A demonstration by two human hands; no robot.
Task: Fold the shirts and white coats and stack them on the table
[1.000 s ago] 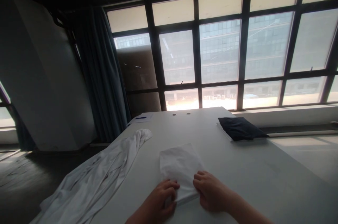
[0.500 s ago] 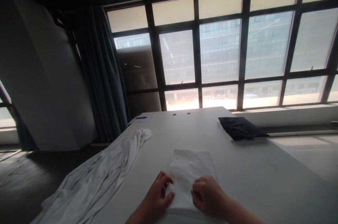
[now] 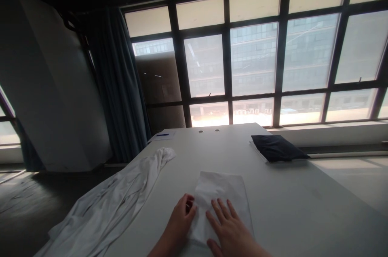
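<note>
A folded white cloth (image 3: 220,184) lies flat on the white table in front of me, a rough rectangle with soft creases. My left hand (image 3: 181,216) is at its left edge, fingers curled and thumb drawn in, pinching the fabric there. Spread flat on the lower middle of the cloth is my right hand (image 3: 226,224), palm down with its fingers apart. The near end of the cloth is partly hidden by my hands.
A crumpled heap of white fabric (image 3: 121,196) hangs over the left table edge. On the right side lies a dark folded garment (image 3: 277,147) on something white. Paper with a blue pen (image 3: 163,134) sits at the far left of the table (image 3: 209,150).
My right hand has gone from curled fingers to lying flat and spread on the cloth, nearer to me. My left hand has shifted slightly left and closed its fingers at the edge.
</note>
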